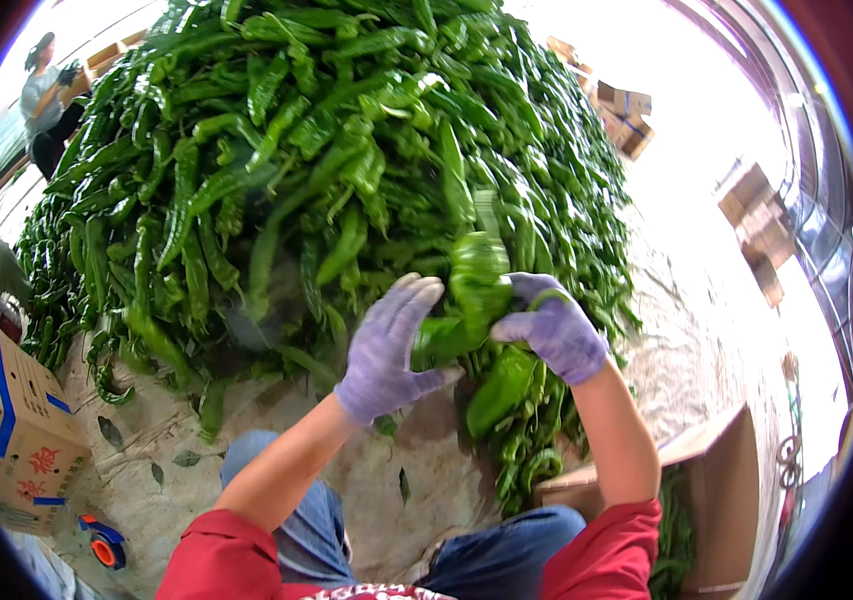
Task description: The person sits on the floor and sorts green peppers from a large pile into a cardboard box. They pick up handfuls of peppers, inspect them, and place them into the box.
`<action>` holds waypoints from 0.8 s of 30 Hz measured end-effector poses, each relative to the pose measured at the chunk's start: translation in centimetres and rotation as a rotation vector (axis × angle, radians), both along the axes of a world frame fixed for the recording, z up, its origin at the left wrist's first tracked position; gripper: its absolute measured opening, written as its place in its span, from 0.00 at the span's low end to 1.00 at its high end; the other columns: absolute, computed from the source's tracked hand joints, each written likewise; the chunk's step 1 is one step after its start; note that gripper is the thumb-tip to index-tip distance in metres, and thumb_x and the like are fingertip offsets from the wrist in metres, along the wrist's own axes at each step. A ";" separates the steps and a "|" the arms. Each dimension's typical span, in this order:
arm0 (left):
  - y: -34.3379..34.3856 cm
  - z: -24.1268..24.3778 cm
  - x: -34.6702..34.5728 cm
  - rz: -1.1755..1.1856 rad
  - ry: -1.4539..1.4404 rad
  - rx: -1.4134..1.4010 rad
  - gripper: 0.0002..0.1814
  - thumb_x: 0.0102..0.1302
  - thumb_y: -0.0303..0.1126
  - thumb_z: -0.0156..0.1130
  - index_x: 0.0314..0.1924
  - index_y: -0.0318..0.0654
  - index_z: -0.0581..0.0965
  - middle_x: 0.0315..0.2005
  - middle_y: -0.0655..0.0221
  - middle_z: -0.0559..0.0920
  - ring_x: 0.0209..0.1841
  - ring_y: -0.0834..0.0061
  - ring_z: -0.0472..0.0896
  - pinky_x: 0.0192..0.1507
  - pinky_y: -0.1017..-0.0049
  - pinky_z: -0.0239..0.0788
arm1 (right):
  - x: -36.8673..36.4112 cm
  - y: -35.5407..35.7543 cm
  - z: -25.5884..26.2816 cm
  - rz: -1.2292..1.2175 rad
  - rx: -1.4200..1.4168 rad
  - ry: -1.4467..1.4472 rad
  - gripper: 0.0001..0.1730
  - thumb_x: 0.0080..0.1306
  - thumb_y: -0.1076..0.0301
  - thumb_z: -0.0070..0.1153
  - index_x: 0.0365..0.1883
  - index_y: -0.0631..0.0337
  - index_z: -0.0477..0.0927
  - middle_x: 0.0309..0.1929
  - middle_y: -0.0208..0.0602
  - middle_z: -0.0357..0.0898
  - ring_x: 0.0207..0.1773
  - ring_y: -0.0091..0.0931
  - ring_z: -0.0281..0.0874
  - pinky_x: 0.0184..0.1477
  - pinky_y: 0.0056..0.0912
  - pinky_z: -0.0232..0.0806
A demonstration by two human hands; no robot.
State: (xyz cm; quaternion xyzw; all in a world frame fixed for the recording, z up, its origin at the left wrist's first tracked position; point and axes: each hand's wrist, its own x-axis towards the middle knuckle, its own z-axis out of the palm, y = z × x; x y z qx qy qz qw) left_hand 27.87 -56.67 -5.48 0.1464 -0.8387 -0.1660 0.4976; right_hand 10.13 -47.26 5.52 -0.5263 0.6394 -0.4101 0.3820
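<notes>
A tall heap of long green peppers (306, 150) rises before me. My right hand (557, 330), in a purple knit glove, grips a few green peppers (479, 281) at the front of the heap; they are blurred by motion. A curved green stem or pepper tip lies across its fingers. Below hangs a broad green pepper (501, 391); whether the hand touches it I cannot tell. My left hand (392, 352), gloved alike, has thumb and fingers spread around the end of one pepper (441, 339), without visibly closing on it.
An open cardboard box (723, 510) with peppers stands by my right side. At left are a taped cardboard box (21, 427) and a tape dispenser (103, 544) on the floor sheet (389, 480). A person (47, 105) sits beyond the heap; more boxes (756, 217) lie right.
</notes>
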 end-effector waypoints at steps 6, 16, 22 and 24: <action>4.9 -4.0 -2.4 -1.223 0.168 1.668 0.38 0.60 0.30 0.65 0.69 0.42 0.59 0.58 0.61 0.74 0.59 0.67 0.75 0.63 0.63 0.66 | -1.6 2.0 -2.9 -0.034 0.170 -0.245 0.25 0.48 0.75 0.58 0.48 0.71 0.81 0.36 0.36 0.84 0.35 0.23 0.79 0.42 0.22 0.72; 8.9 -4.1 -2.7 -1.410 0.374 2.033 0.37 0.60 0.44 0.59 0.66 0.31 0.64 0.58 0.45 0.72 0.59 0.47 0.73 0.64 0.49 0.64 | -2.1 0.7 -5.1 -0.491 0.257 0.166 0.39 0.60 0.30 0.54 0.33 0.66 0.84 0.30 0.38 0.81 0.35 0.26 0.76 0.42 0.30 0.68; 7.9 -2.0 -1.6 -1.230 0.426 2.043 0.19 0.58 0.35 0.63 0.49 0.40 0.78 0.42 0.62 0.82 0.43 0.62 0.80 0.46 0.67 0.72 | -0.5 7.5 -9.8 -0.395 -0.429 0.746 0.50 0.62 0.37 0.59 0.62 0.77 0.62 0.55 0.57 0.72 0.60 0.41 0.71 0.62 0.37 0.65; 7.7 -1.5 -1.7 -1.070 0.449 2.098 0.13 0.56 0.29 0.64 0.43 0.43 0.80 0.34 0.69 0.83 0.35 0.66 0.80 0.38 0.72 0.72 | 3.9 9.5 -10.2 -0.269 -0.144 0.625 0.60 0.54 0.43 0.70 0.69 0.77 0.52 0.65 0.61 0.61 0.71 0.46 0.57 0.72 0.40 0.50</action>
